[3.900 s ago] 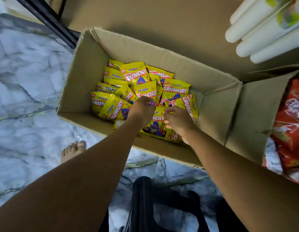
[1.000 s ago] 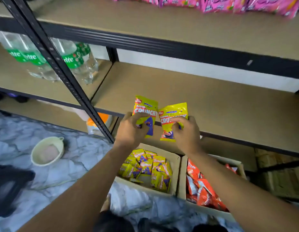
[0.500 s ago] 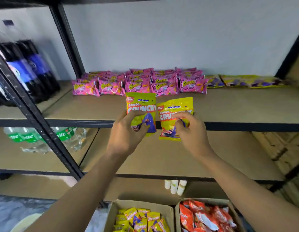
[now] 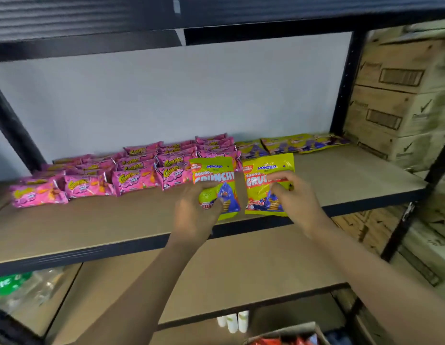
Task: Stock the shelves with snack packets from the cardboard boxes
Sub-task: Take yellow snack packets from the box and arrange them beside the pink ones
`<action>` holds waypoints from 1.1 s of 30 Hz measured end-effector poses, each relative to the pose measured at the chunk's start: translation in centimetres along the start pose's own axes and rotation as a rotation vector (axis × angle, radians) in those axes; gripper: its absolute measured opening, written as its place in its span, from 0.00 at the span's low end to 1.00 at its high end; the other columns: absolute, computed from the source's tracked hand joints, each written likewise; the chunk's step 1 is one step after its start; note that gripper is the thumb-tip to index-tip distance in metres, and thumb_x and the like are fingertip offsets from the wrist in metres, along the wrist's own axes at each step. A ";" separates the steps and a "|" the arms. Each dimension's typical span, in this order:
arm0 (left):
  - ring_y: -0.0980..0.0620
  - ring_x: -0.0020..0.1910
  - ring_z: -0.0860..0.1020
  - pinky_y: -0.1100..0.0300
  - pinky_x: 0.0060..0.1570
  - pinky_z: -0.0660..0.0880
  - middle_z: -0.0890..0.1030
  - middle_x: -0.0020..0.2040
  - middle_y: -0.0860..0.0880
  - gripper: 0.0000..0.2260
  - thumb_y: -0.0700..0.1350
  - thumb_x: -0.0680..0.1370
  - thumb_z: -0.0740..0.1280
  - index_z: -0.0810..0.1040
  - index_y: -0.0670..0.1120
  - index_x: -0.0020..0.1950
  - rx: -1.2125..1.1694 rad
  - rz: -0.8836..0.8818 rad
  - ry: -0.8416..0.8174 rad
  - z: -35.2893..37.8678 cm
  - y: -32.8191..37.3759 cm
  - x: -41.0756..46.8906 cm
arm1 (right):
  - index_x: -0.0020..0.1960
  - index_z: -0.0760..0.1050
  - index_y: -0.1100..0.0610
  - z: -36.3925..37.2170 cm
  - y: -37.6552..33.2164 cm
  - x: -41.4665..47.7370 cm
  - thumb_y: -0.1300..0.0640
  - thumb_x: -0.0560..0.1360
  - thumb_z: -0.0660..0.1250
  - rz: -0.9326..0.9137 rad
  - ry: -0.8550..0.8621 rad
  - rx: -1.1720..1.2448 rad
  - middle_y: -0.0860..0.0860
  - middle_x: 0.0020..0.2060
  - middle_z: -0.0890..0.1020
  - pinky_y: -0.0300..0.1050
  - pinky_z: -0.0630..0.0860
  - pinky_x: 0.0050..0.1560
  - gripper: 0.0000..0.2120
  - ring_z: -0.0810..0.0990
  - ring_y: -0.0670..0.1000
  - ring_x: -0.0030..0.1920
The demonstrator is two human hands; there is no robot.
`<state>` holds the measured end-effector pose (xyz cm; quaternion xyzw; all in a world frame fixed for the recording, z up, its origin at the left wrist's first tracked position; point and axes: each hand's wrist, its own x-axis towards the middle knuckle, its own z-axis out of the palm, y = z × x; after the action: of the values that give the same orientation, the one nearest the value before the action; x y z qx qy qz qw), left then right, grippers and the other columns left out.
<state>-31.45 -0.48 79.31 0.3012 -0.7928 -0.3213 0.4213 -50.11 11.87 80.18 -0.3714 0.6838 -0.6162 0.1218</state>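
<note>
My left hand (image 4: 195, 215) grips a yellow Crunchy snack packet (image 4: 215, 174) by its lower part, upright over the front of the brown shelf (image 4: 92, 225). My right hand (image 4: 294, 197) grips a second yellow Crunchy packet (image 4: 265, 170) beside it, just to the right. Both packets hang in front of rows of pink snack packets (image 4: 131, 170) lying on the shelf. Several yellow-purple packets (image 4: 291, 144) lie flat at the shelf's back right. A corner of the cardboard box (image 4: 288, 336) with red packets shows at the bottom edge.
Black steel uprights (image 4: 343, 85) and a black shelf beam (image 4: 216, 26) above frame the bay. Stacked cardboard cartons (image 4: 400, 95) stand at the right. A lower shelf (image 4: 241, 270) lies beneath, with green-labelled bottles (image 4: 19, 287) at lower left and white cups (image 4: 232, 321) below.
Both hands took packets from the floor box and raised them to the upper shelf. Since half a second ago they have moved forward and right over the shelf's front edge.
</note>
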 end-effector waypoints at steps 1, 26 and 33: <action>0.61 0.49 0.77 0.69 0.49 0.74 0.79 0.56 0.56 0.13 0.45 0.75 0.73 0.80 0.56 0.58 -0.005 -0.010 -0.004 1.3 0.3 0.5 | 0.51 0.80 0.49 -1.0 0.5 0.9 0.59 0.80 0.65 0.008 0.009 0.000 0.42 0.49 0.81 0.38 0.79 0.44 0.07 0.81 0.43 0.49; 0.41 0.52 0.79 0.57 0.54 0.74 0.62 0.67 0.43 0.14 0.38 0.76 0.67 0.79 0.47 0.61 0.284 -0.085 0.013 23.5 -0.6 17.3 | 0.54 0.81 0.54 -7.2 12.8 26.1 0.62 0.78 0.65 -0.025 -0.034 -0.160 0.46 0.49 0.79 0.38 0.72 0.46 0.09 0.77 0.46 0.50; 0.39 0.72 0.59 0.47 0.68 0.60 0.60 0.74 0.42 0.12 0.38 0.76 0.66 0.80 0.48 0.57 0.637 0.004 0.079 24.8 -1.9 17.5 | 0.51 0.81 0.37 -5.3 15.5 27.3 0.46 0.76 0.67 -0.120 0.062 -0.463 0.56 0.61 0.76 0.50 0.72 0.63 0.07 0.72 0.57 0.65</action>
<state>-60.58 -8.39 75.31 0.4287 -0.8371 -0.0441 0.3369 -77.91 -2.63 74.77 -0.4104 0.7868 -0.4604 -0.0245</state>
